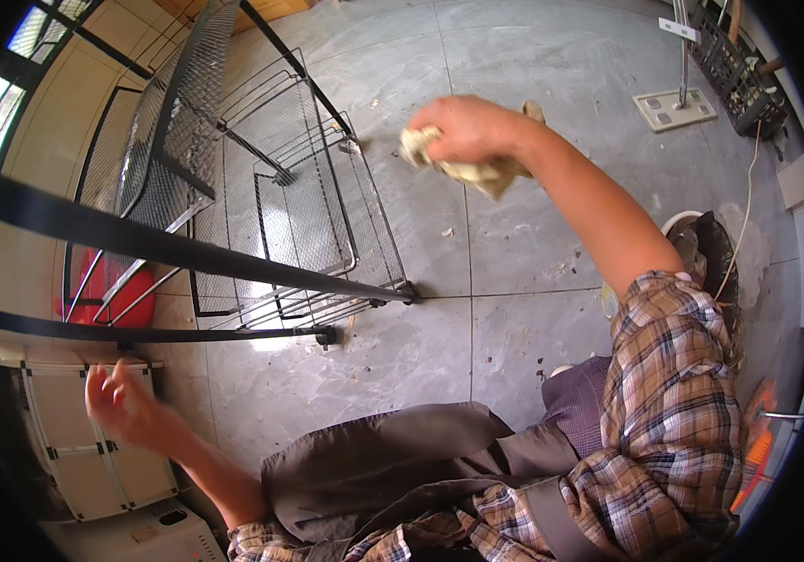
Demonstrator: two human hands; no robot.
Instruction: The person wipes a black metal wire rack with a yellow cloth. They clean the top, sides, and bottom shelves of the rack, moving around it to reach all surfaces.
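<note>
My right hand grips a crumpled pale yellow cloth, held over the grey floor right of a black metal mesh rack. Folds of the cloth hang below the fingers and stick out past the wrist. The rack has wire-edged mesh shelves, dark posts and feet or casters at its lower ends. My left hand is at the lower left, just below the rack's nearest post. Its fingers are loosely curled and slightly blurred, with nothing seen in them.
Crumbs and bits of debris dot the tiled floor. Upper right are a flat mop and a black plastic crate. A bin stands behind my right arm. A red object shows beyond the rack; a pale cabinet stands lower left.
</note>
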